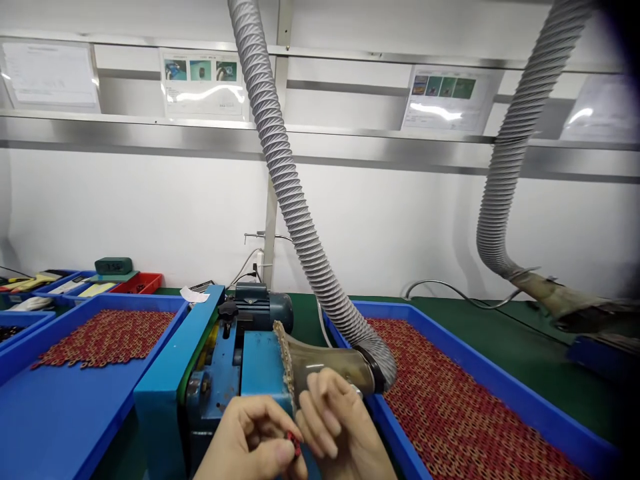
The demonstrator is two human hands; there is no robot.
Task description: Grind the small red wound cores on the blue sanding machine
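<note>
My left hand [253, 440] is at the bottom centre, thumb and forefinger pinched on a small red part [294, 443]. My right hand [335, 427] is beside it with fingers curled, its fingertips touching the same red part. Both hands hover in front of a small blue machine [240, 373] with a teal motor [260, 303]. A clear suction nozzle [325, 367] on a grey ribbed hose [290, 180] ends just behind my right hand.
A blue tray [75, 413] on the left holds a patch of small red parts [107, 337]. A blue tray [500, 387] on the right is filled with red parts [450, 407]. A second hose [520, 147] hangs at the right. Red and blue bins [135, 283] sit far left.
</note>
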